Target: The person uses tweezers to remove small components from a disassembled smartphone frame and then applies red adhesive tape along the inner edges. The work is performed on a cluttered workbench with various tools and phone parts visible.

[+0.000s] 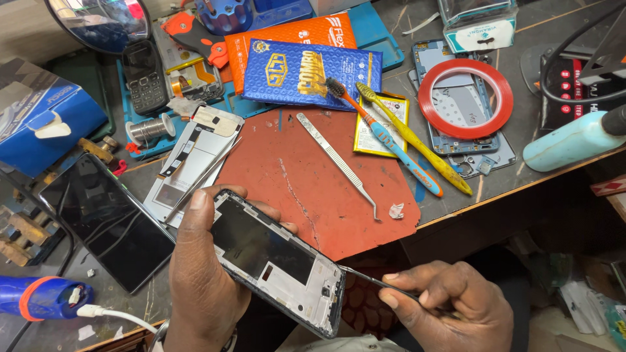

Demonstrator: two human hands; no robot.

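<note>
Low centre of view, over the worktop (521,140) edge: L hand (202,287) grips a stripped phone frame (277,261), fingers wrapped round its upper end. Frame's long axis runs 10 to 4 o'clock. R hand (453,306) at 4 o'clock from it, fingers pinched on a thin dark pry tool (375,279); tip touches frame's lower corner. R hand does the fine work, L steadies. Red mat (293,176) at 12 o'clock w/ tweezers (339,163), two toothbrushes (398,140), tape ring (465,98). Cluttered repair bench, spare phone (107,218) at 9.
</note>
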